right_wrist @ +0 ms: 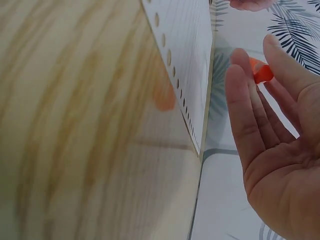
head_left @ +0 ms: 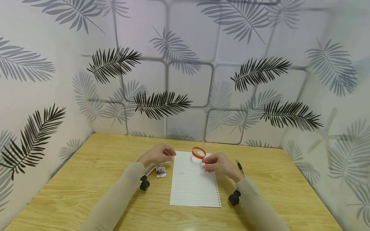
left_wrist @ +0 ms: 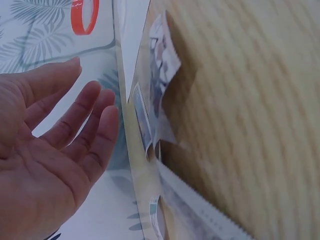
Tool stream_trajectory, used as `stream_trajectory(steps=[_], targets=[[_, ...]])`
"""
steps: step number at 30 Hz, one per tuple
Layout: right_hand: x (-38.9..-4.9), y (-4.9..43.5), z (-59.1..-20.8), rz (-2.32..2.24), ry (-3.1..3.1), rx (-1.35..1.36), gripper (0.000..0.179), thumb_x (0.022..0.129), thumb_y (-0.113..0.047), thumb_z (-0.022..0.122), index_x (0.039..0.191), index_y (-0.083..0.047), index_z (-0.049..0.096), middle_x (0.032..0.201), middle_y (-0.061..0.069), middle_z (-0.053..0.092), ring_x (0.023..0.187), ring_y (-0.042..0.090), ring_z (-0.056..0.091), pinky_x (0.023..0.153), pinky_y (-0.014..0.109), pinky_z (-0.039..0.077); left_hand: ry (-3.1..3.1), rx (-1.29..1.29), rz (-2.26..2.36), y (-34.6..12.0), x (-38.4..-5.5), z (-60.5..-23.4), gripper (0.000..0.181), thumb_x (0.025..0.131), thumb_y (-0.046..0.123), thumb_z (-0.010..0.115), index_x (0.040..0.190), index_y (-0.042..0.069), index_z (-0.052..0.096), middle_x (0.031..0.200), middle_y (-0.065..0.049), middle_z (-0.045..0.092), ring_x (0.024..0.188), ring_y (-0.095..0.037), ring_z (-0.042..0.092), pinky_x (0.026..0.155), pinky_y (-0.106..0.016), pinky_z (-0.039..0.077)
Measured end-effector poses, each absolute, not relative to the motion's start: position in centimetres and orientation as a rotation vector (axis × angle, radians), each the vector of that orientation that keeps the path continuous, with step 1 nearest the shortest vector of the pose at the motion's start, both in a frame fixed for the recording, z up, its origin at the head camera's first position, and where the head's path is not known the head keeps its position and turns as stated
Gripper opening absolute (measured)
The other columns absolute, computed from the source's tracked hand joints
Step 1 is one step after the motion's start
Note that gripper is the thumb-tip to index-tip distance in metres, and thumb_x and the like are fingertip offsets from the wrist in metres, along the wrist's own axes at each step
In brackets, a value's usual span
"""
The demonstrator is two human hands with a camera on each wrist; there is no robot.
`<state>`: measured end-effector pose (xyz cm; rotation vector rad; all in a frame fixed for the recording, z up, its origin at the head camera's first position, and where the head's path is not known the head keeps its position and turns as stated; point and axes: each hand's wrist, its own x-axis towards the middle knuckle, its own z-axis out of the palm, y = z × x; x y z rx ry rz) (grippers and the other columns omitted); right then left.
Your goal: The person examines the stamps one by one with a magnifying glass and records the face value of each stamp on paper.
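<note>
My right hand pinches the handle of a red-rimmed magnifying glass, raised over a lined sheet of paper. In the right wrist view only the red handle end shows between thumb and fingers. My left hand, fingers relaxed and slightly bent, hovers by the sheet's upper left edge with nothing in its grasp. Near it lie several small printed papers with toothed edges, like postage stamps. Close up in the left wrist view, one curled stamp stands off the wood.
A black pen lies right of the sheet, near my right wrist. Faint writing marks the sheet's left part, and punched holes run down its right edge. The wooden table meets leaf-patterned walls at the back and sides.
</note>
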<state>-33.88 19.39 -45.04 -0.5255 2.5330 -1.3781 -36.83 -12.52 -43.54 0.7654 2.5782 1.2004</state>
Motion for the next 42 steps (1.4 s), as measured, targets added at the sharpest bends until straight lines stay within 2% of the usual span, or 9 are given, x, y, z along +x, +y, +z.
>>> stream_trajectory(steps=[5, 10, 13, 22, 28, 42], targets=[[-33.5, 20.2, -45.0, -1.334, 2.619, -0.416, 0.033, 0.084, -0.022, 0.079, 0.11, -0.003, 0.073, 0.091, 0.005, 0.072, 0.075, 0.016, 0.067, 0.071, 0.032, 0.058, 2.49, 0.779, 1.195, -11.8, -36.5, -44.1, 0.026, 0.089, 0.004, 0.069, 0.114, -0.001, 0.068, 0.114, -0.016, 0.068, 0.102, -0.026, 0.065, 0.087, -0.037, 0.054], [-33.4, 21.3, -45.0, -1.295, 2.689, -0.335, 0.028, 0.082, -0.021, 0.08, 0.103, -0.005, 0.074, 0.082, 0.003, 0.07, 0.069, 0.016, 0.063, 0.065, 0.029, 0.055, 2.456, 0.764, 1.113, -11.0, -36.0, -44.3, 0.031, 0.082, 0.005, 0.078, 0.112, 0.004, 0.07, 0.107, -0.008, 0.069, 0.095, -0.018, 0.063, 0.085, -0.033, 0.053], [-33.3, 22.2, -45.3, -1.291, 2.715, -0.329, 0.025, 0.082, -0.018, 0.081, 0.1, -0.004, 0.073, 0.079, 0.005, 0.069, 0.065, 0.014, 0.062, 0.062, 0.027, 0.054, 2.461, 0.78, 1.053, -10.5, -35.7, -44.2, 0.033, 0.079, 0.005, 0.081, 0.111, 0.006, 0.071, 0.105, -0.007, 0.069, 0.093, -0.017, 0.061, 0.085, -0.033, 0.052], [-32.7, 24.4, -45.4, -1.254, 2.752, -0.253, 0.025, 0.081, -0.016, 0.081, 0.099, -0.001, 0.071, 0.08, 0.007, 0.068, 0.064, 0.016, 0.064, 0.059, 0.027, 0.052, 2.471, 0.731, 0.997, -9.7, -34.9, -44.2, 0.043, 0.074, 0.006, 0.084, 0.114, 0.005, 0.069, 0.108, -0.008, 0.064, 0.097, -0.022, 0.056, 0.088, -0.037, 0.048], [-32.5, 25.1, -45.5, -1.216, 2.783, -0.238, 0.024, 0.081, -0.015, 0.081, 0.097, 0.0, 0.071, 0.079, 0.006, 0.068, 0.064, 0.016, 0.065, 0.059, 0.028, 0.054, 2.506, 0.724, 0.939, -9.5, -34.9, -44.2, 0.05, 0.072, 0.007, 0.086, 0.118, 0.004, 0.067, 0.112, -0.006, 0.062, 0.097, -0.02, 0.055, 0.09, -0.036, 0.047], [-32.4, 26.2, -45.7, -1.293, 2.705, -0.247, 0.024, 0.08, -0.014, 0.081, 0.096, 0.001, 0.071, 0.078, 0.008, 0.068, 0.063, 0.015, 0.064, 0.059, 0.03, 0.056, 2.521, 0.825, 0.845, -9.3, -35.1, -44.5, 0.047, 0.073, 0.005, 0.086, 0.114, 0.005, 0.064, 0.105, -0.007, 0.057, 0.092, -0.022, 0.051, 0.085, -0.035, 0.045]])
